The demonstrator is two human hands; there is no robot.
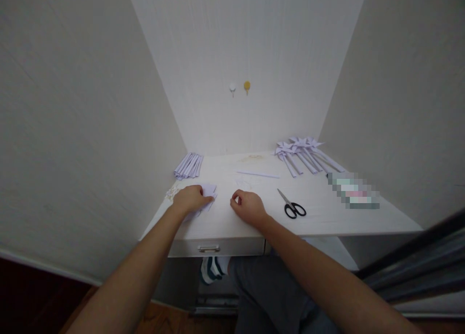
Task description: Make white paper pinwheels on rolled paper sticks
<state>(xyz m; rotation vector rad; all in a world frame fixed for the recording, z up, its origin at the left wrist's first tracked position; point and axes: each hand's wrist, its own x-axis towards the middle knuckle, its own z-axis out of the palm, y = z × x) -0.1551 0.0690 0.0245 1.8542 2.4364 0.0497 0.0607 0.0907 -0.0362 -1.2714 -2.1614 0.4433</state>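
My left hand [191, 198] is closed over a small pile of pale lilac paper pieces [208, 189] on the left of the white desk, thumb and forefinger at the edge of the paper. To its right, my right hand [248, 207] rests low over the desk, thumb and forefinger curled together in a pinch. Whatever may be between those fingertips is too small to see. Behind it lies a thin rolled paper stick [257, 174]. Black-handled scissors [291, 205], slightly spread, lie to the right of my right hand.
A bundle of rolled paper sticks [189, 166] lies at the back left, with small white bits [172, 192] in front. Several paper pinwheels [301, 152] on sticks sit at the back right, near a blurred packet [354, 192]. Walls enclose the desk [319, 222]; a drawer handle [209, 249] is below.
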